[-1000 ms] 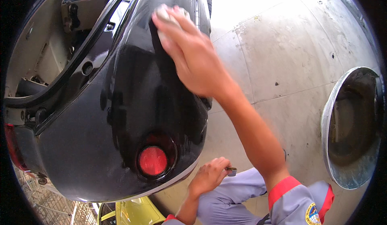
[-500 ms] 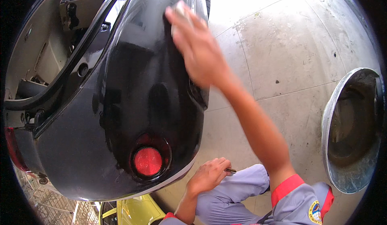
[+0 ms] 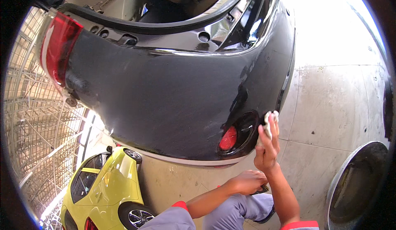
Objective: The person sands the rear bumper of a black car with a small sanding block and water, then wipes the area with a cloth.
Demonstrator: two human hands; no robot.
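A dark car bumper [image 3: 165,90] fills the middle, wet and shiny around its right corner and duller toward the left. A red round reflector [image 3: 228,138] sits in a recess near that corner. Beside the recess, my right hand [image 3: 267,151] presses a folded whitish cloth [image 3: 268,127] against the bumper's right edge, fingers stretched along it. My left hand [image 3: 247,181] rests at my knee, fingers curled round a small dark flat object [image 3: 264,187]; most of it is hidden.
The car's open trunk [image 3: 165,7] lies at the far side, with a red tail light [image 3: 62,48] at left. A yellow car [image 3: 111,184] stands at lower left before metal racking [image 3: 33,106]. A large metal basin [image 3: 336,188] rests on the tiled floor [image 3: 326,106] at right.
My view has swung left, bringing the tail light and yellow car further in. My right hand has come nearer with the cloth, from the bumper's far side to its corner by the reflector.
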